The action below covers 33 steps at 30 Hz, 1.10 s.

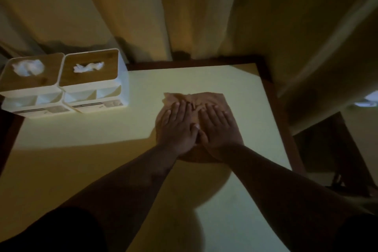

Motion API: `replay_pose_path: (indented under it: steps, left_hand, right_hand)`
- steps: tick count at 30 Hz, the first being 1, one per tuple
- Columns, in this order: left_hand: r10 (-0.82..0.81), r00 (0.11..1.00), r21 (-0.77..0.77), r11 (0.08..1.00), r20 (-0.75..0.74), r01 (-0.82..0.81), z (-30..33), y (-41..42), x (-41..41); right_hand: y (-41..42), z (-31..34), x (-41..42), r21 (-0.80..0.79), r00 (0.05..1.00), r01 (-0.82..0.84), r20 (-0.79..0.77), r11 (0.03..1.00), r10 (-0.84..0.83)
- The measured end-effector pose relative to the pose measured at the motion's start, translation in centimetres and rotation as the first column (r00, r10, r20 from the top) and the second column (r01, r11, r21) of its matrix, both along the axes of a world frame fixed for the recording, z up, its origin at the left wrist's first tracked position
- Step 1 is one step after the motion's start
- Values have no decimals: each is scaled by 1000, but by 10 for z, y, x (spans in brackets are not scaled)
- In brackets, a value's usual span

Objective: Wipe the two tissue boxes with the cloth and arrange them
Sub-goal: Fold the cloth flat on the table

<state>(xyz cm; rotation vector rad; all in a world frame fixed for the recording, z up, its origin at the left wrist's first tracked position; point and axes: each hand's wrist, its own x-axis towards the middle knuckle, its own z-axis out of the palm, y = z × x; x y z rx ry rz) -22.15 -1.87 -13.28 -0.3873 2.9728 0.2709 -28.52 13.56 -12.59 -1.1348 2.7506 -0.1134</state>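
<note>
Two white tissue boxes with wooden lids stand side by side at the table's far left corner, the left tissue box (30, 86) touching the right tissue box (92, 80); white tissue pokes from each lid. A tan cloth (206, 98) lies flat on the table right of centre. My left hand (178, 127) and my right hand (218, 127) press flat on the cloth, fingers straight, thumbs touching each other. The hands hide the cloth's middle and near part.
The pale table (102, 170) has a dark wooden rim along its far and right sides. Curtains (184, 6) hang right behind it. A dark piece of furniture (331, 145) stands to the right, beyond the table edge.
</note>
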Motion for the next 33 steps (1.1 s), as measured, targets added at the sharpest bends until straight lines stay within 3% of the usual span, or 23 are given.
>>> replay_pose_path:
  steps: [6, 12, 17, 20, 33]
  left_hand:
    - [-184, 983, -28, 982, 11, 184, -2, 82, -3]
    - [-277, 960, -57, 959, 27, 278, -2, 81, 50]
    - [-189, 981, -4, 982, 43, 190, 2, 40, 105]
    - [-123, 992, -26, 992, -41, 122, -3, 1, 138]
    - [165, 981, -109, 978, -99, -176, -13, -150, 280]
  right_hand:
    - [92, -3, 35, 8, 966, 253, 49, 967, -253]
    - [90, -1, 98, 14, 948, 308, 75, 951, -308]
    - [47, 0, 123, 72, 980, 188, 59, 980, -192]
    - [6, 2, 139, 85, 994, 86, 63, 993, -91]
    - [-156, 6, 246, 71, 977, -201, 87, 977, 195]
